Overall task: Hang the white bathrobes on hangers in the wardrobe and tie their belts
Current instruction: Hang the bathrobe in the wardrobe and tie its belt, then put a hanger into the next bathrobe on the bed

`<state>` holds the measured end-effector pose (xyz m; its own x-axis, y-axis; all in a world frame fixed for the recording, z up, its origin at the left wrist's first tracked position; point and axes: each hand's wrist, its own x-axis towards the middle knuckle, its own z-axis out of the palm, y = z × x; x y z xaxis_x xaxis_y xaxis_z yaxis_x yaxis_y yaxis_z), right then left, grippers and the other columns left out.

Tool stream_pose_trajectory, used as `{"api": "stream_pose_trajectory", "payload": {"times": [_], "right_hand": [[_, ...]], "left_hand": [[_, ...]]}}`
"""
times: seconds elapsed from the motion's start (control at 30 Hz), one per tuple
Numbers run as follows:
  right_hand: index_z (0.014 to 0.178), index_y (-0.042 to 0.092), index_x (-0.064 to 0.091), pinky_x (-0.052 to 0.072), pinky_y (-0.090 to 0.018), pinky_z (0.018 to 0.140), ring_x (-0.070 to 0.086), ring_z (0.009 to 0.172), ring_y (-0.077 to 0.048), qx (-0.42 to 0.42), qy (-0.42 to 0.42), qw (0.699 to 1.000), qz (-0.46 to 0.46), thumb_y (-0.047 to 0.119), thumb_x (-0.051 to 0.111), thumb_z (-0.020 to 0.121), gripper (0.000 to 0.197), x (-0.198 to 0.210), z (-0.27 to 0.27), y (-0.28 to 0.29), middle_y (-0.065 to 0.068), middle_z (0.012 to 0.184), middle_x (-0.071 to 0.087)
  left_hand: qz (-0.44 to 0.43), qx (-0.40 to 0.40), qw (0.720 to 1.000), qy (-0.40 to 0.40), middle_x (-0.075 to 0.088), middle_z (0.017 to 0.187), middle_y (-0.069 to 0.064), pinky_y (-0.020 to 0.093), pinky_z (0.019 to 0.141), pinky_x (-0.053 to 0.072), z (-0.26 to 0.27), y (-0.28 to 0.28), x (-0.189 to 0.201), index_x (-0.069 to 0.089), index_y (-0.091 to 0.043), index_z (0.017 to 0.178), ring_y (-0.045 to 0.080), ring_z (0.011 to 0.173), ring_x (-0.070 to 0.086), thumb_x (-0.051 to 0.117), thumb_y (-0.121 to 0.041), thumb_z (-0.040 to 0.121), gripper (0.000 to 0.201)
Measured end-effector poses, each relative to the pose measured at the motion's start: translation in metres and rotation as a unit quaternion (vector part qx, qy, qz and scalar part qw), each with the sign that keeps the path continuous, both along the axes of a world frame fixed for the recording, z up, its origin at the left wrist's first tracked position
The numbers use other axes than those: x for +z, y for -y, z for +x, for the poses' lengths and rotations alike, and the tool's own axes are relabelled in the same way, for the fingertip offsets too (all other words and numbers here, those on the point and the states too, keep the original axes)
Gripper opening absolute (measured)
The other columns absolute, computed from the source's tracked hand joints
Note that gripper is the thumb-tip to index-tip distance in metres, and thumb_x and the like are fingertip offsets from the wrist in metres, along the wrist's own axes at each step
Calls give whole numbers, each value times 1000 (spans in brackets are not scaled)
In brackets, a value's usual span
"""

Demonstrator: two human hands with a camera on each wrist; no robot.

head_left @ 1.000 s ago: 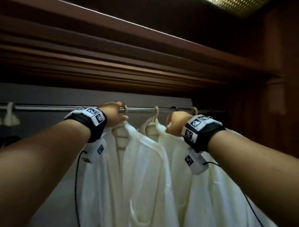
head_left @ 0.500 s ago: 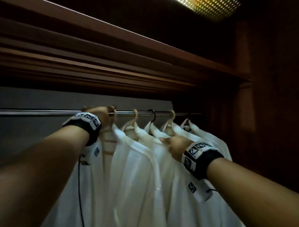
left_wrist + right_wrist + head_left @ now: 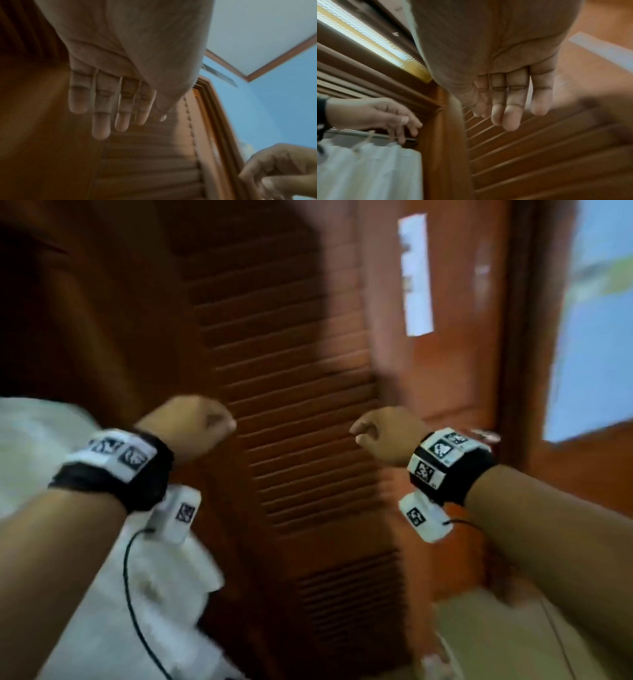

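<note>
the fingers (image 3: 101,108) of the left hand (image 3: 186,428) are seen loosely extended in the left wrist view, with nothing held; in the head view the same hand looks half-curled, but nothing is gripped there either. the fingers (image 3: 510,108) of the right hand (image 3: 387,436) are likewise relaxed and empty. both hands are held in the air, apart from each other, in front of a louvred door (image 3: 301,440), which neither is seen to touch. the frames are blurred, so fine detail cannot be told.

the robes (image 3: 368,169) are seen in the right wrist view hanging from a rail (image 3: 359,134), close together, beside the door frame; white cloth is also seen at the left edge of the head view (image 3: 41,446). whether their belts are tied cannot be told.

since the robes hang and nothing is carried, the hanging step is judged to be done for these. the hands are probably kept free and raised either for the door to be handled or for another robe to be fetched; which one cannot be said.
</note>
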<state>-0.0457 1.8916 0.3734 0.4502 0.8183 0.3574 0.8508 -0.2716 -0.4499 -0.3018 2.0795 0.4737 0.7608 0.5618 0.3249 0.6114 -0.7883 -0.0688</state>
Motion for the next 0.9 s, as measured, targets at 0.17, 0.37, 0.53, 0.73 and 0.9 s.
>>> {"api": "stream_pose_trajectory", "payload": {"times": [0.17,0.37,0.53,0.73,0.9], "right_hand": [[106,24,72,37,-4,67,64,91,-7,-266,-139,954,-2,24,60,91,19,-120,33,280,11,92,65],[101,33,71,52,-30,83,63,78,-7,-540,-198,818,-5,27,60,91,15,-220,-46,597,12,84,67],[96,34,69,49,-16,64,67,69,1,-670,-200,709,95,25,61,91,13,-240,-144,777,12,80,70],[97,33,70,54,-24,65,67,67,0,-779,-195,580,138,24,61,91,14,-252,-240,964,12,78,71],[96,36,69,49,-17,63,66,72,1,-844,-175,491,127,25,60,91,15,-246,-294,1092,16,80,70]], "left_hand": [[-243,-230,942,-34,71,86,-9,28,72,48,166,132,-179,66,-34,99,12,83,69,61,-33,93,8],[-439,-449,778,-5,72,90,-11,13,73,49,255,430,-314,70,-27,98,-5,80,66,60,-19,95,13],[-458,-577,655,-168,73,85,-12,30,70,56,262,686,-358,68,-35,94,3,74,68,61,-25,94,13],[-370,-712,537,-260,71,92,-15,27,76,54,258,954,-363,68,-31,107,1,82,67,58,-36,94,17],[-357,-755,467,-291,70,88,-17,25,74,53,240,1128,-370,70,-31,100,2,81,67,60,-32,93,12]]}}
